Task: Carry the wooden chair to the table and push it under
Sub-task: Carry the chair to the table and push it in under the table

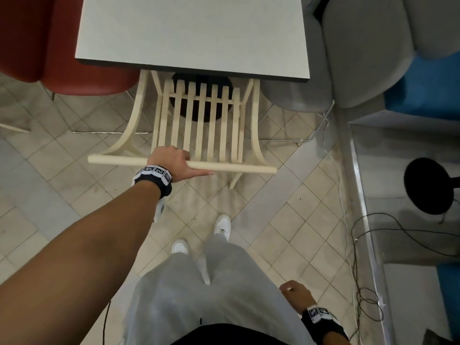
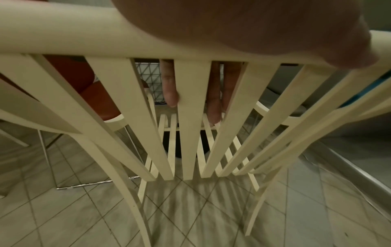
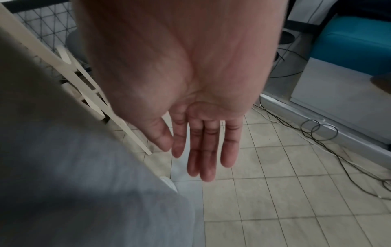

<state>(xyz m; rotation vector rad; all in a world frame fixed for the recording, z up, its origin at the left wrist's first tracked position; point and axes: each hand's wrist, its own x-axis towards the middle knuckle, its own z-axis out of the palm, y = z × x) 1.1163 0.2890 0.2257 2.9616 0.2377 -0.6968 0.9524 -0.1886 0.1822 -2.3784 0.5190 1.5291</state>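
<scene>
The pale wooden chair (image 1: 199, 120) stands on the tiled floor with its seat under the white table (image 1: 194, 33); only its slatted back and rear legs show. My left hand (image 1: 171, 161) grips the chair's top rail (image 1: 119, 160), fingers hooked over the far side and thumb along the near side. In the left wrist view my fingers (image 2: 170, 90) hang behind the slats below the top rail (image 2: 63, 33). My right hand (image 1: 293, 292) hangs beside my right thigh, holding nothing; the right wrist view shows its fingers (image 3: 203, 150) straight and relaxed above the floor.
A red seat (image 1: 62, 58) stands left of the table and a grey seat (image 1: 348, 58) right of it, both close to the chair. A blue bench (image 1: 423, 90) and a raised ledge (image 1: 373, 220) with cables (image 1: 361, 282) lie at the right. My feet (image 1: 221, 225) stand behind the chair.
</scene>
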